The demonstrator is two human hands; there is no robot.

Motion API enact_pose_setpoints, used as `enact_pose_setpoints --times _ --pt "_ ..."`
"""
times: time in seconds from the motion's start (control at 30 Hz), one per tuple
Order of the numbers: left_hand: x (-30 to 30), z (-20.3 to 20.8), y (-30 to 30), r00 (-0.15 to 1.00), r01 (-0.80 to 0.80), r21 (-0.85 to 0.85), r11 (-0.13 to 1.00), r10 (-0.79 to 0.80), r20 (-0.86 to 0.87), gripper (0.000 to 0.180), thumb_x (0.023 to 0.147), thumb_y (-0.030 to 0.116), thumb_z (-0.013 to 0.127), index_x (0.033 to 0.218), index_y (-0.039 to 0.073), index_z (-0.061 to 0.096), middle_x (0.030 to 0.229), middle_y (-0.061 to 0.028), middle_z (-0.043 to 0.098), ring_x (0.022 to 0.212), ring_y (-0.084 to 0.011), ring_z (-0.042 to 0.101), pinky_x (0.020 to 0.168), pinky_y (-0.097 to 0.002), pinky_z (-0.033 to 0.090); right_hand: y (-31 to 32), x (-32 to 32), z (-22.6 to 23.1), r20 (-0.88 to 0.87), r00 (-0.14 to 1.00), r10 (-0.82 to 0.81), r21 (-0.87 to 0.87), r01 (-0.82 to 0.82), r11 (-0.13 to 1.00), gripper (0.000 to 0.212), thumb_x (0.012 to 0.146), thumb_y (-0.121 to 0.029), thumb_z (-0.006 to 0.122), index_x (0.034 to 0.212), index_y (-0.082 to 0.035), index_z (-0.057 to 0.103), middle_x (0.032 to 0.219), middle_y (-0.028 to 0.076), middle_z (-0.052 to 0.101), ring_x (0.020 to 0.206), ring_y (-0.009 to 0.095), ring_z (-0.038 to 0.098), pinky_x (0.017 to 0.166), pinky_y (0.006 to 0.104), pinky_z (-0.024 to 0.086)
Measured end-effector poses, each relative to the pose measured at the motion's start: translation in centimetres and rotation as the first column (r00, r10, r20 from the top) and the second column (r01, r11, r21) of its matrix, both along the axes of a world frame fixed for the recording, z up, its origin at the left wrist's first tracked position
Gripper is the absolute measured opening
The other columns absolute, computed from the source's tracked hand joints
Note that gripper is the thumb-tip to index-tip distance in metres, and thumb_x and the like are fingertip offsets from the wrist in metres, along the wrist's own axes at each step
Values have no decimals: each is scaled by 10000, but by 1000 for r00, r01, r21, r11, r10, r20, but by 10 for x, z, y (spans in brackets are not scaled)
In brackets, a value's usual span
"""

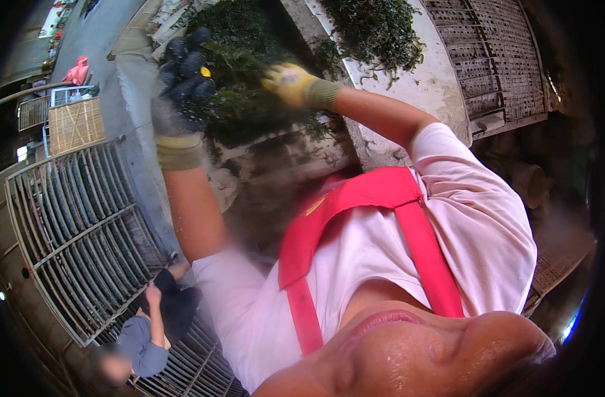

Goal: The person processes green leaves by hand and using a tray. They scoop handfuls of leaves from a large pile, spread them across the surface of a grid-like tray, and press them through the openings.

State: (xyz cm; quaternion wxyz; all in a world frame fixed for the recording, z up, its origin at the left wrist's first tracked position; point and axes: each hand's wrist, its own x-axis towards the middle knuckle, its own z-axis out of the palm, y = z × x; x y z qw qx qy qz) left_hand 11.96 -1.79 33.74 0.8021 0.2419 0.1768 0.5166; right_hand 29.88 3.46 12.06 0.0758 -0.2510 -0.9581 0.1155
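Observation:
Loose green leaves (233, 63) fill a dark trough in front of me, some lifted and blurred between my hands. My left hand (186, 73), in a dark-coated glove with a small yellow patch and a tan cuff, is at the left side of the trough. Its fingers are bent against the leaves. From the right reaches my right hand (290, 84), in a pale yellow glove with an olive cuff. Its fingers curl at the right end of the same bunch, the tips partly hidden by leaves.
Another heap of leaves (375, 30) lies on a pale ledge (408, 99) to the right. Farther right is a woven rack (484, 56). At the left are a slatted metal frame (84, 231), a person (143, 337) beside it, a bamboo mat (76, 126) and a red bag (77, 71).

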Motion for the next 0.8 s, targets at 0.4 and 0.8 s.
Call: enact_pose_setpoints --times 0.4,0.8 --pt "29 51 -9 997 -32 -160 987 21 -74 477 1061 220 337 1412 -101 309 635 46 462 395 12 401 374 -187 304 -21 4 88 -289 954 76 241 -4 971 467 846 -186 543 1304 -97 522 1399 138 468 1301 303 430 1068 429 356" --pt "191 39 -26 518 -199 -201 959 -71 -853 318 968 122 492 1250 -26 511 816 -61 622 475 -87 522 414 -213 403 -70 189 82 -751 441 -492 -658 -571 491 537 960 -385 554 1375 -50 490 1181 126 638 1125 208 561 1005 369 419"
